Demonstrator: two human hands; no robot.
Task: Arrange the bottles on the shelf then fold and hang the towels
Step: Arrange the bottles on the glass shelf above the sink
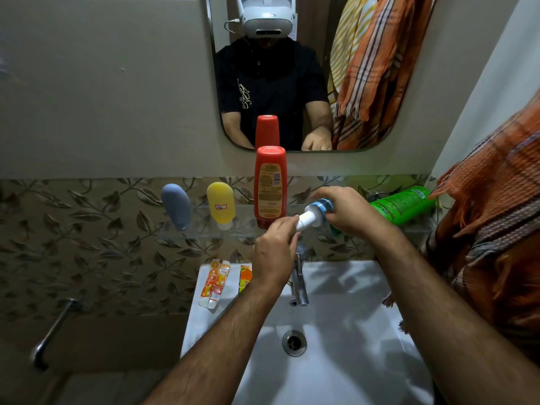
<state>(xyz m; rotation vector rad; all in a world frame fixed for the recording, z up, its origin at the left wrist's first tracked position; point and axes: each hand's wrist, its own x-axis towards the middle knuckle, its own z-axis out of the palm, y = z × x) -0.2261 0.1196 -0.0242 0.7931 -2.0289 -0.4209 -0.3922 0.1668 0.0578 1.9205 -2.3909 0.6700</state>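
- Still working through the bottle step, towels untouched: two of them, an orange plaid towel (493, 217) draping at the right edge, a yellow striped one (349, 39) showing only in the mirror (388, 133).
- Counting five bottles: red bottle (269, 187), yellow bottle (221, 204) and grey bottle (176, 206) standing cap-down on the glass shelf (204, 233); green bottle (401, 204) lying on its side at the shelf's right end.
- Holding the fifth, a white bottle (312, 216) with a blue band, level in front of the shelf, above the tap (299, 280).
- Gripping its body: right hand (347, 213), fingers curling round.
- Pinching its white cap end: left hand (273, 252).
- Likely needing next: standing it between red and green, then righting the green.
- Lying on the sink (336, 302) rim: three tubes (214, 283).
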